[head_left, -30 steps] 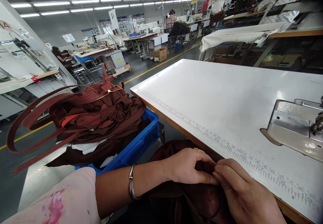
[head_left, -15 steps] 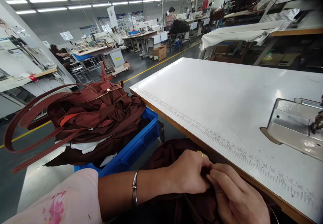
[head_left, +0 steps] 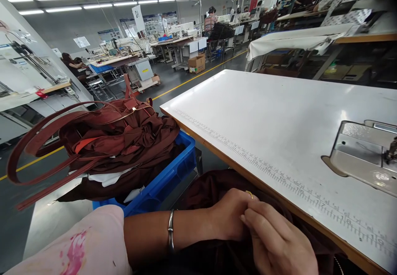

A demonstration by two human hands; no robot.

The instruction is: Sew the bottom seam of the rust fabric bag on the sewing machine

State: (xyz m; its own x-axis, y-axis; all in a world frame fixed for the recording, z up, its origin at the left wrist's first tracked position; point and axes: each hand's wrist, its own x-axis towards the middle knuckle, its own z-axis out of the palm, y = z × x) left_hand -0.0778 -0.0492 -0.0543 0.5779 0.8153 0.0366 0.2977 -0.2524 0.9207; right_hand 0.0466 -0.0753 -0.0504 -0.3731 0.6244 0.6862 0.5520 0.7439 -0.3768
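Over my lap lies dark maroon fabric, gathered below the table edge, with a strip of zipper teeth or chain showing at its lower right. My left hand, with a ring and a silver bracelet, is closed on the fabric, its fingertips hidden behind the other hand. Pressed against it, my right hand has its fingers bent and held together, closed at the same spot of fabric. What exactly lies between the fingertips is covered by the hands.
A white sewing table with a printed ruler along its edge carries a sewing machine bed at right. At left, a blue crate holds maroon bags with long straps. Two people sit at machines further back.
My right hand has shifted left and now overlaps my left hand more, covering the gap between them. My left hand has lowered slightly.
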